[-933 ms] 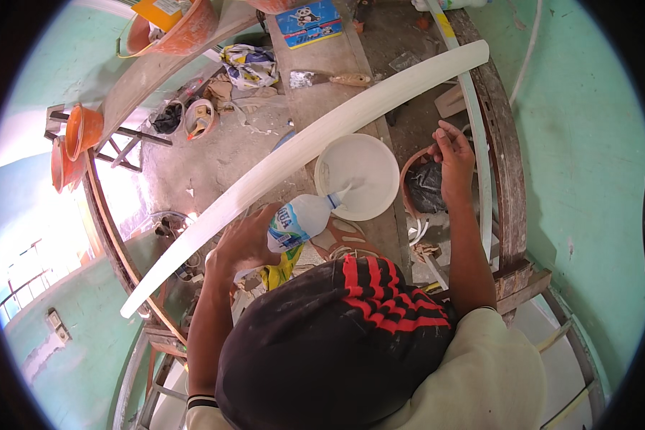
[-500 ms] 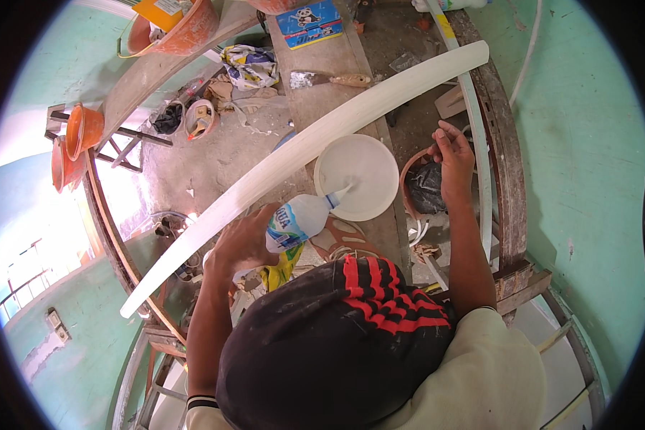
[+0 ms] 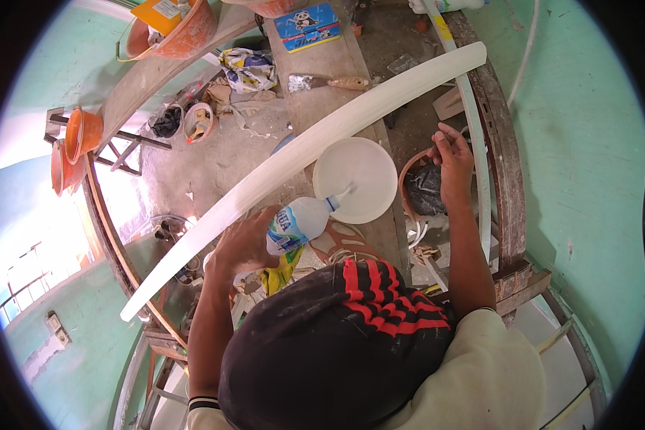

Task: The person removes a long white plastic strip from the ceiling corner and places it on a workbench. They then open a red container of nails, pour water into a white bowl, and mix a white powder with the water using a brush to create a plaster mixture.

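My left hand [image 3: 245, 242] is wrapped round a clear plastic water bottle [image 3: 301, 223] with a blue label. The bottle is tilted, its neck just over the near left rim of a round white tub [image 3: 389, 166]. From its mouth a thin stream of liquid runs into the tub, where pale liquid shows. Off to the right, my right hand [image 3: 454, 159] is raised with nothing in it, its fingers loosely bent and apart. Below that hand stands a reddish bucket [image 3: 408, 199] with a black plastic bag [image 3: 426, 188] in it.
A long white strip [image 3: 301, 154] slants across the view, beyond the tub. On the plank [image 3: 294, 115] lie a putty knife [image 3: 344, 83] and a blue box [image 3: 308, 27]. Orange buckets [image 3: 186, 43] stand far left; a wooden beam [image 3: 505, 179] runs along the right wall.
The stream from the bottle looks a little thinner. Both hands and the tub keep nearly the same places; the view has shifted slightly.
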Demonstrator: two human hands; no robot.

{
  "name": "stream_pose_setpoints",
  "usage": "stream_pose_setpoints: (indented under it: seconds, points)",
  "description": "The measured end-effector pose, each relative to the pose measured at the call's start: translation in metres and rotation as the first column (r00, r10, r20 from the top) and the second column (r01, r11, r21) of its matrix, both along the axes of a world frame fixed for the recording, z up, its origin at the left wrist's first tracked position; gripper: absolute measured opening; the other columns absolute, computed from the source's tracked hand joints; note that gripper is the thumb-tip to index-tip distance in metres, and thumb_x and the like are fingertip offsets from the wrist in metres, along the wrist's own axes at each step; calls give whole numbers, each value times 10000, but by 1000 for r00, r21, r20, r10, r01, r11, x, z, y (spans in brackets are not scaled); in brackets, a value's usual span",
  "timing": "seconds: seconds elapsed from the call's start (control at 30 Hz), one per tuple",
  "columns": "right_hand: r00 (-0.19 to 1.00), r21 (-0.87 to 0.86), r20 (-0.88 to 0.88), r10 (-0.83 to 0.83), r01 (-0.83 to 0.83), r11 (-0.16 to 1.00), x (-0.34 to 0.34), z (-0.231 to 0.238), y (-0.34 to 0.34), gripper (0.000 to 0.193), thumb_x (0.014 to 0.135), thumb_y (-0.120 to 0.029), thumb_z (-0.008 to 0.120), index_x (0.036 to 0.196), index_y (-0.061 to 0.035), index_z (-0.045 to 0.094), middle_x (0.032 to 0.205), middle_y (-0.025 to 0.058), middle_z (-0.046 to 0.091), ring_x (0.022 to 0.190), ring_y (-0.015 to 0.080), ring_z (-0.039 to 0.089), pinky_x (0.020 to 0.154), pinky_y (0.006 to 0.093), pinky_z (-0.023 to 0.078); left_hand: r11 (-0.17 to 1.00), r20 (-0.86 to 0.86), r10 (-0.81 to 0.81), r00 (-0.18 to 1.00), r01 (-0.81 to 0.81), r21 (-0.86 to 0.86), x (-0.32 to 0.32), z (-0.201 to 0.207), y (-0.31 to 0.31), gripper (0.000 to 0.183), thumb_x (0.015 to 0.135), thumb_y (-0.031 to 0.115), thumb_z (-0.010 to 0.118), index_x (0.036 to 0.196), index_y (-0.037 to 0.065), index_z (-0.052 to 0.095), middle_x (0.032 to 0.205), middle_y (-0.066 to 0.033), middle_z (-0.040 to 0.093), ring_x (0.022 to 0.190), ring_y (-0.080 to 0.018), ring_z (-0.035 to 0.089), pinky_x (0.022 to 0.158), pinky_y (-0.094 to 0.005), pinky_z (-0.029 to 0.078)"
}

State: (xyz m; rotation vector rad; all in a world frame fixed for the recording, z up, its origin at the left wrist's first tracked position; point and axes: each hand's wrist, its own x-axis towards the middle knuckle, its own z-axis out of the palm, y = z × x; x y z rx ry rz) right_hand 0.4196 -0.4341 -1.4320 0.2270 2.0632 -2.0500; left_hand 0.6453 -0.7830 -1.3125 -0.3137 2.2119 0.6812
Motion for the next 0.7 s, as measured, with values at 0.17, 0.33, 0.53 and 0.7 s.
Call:
stream_pose_setpoints:
  seconds: [0.17,0.33,0.53,0.7]
  points:
    - [1000,1,9,-3,3,1000,0,2,0,351,1031,-188,726,1337,-27,669,1010,15,690,792,84,642,675,224,488,1000,1,1,1000,-1,-3,-1,0,0,1055,594,158,950,1521,153,445,1285,-171,712,1212,-410,668,1041,-474,524]
    - [1000,1,-7,-1,1,1000,0,0,1,353,1026,-205,740,1330,-37,676,1033,36,706,799,84,645,681,237,488,1000,10,6,1000,-6,-3,-1,0,0,1057,592,162,953,1521,153,448,1295,-163,708,1211,-405,670,1048,-470,522]
    - [1000,18,-2,-3,3,1000,0,3,0,376,1033,-202,725,1347,-7,657,990,17,673,795,87,635,676,220,491,1000,24,2,1000,-2,3,-4,3,1,1065,590,161,958,1524,152,446,1298,-159,708,1204,-402,673,1047,-469,522]
    - [1000,22,-2,-5,5,1000,0,3,-1,380,1031,-204,729,1347,-5,658,989,19,672,794,87,635,673,222,490,999,-43,-34,999,33,-14,0,0,1,1061,588,158,958,1519,148,448,1287,-160,708,1184,-404,678,1031,-470,528]
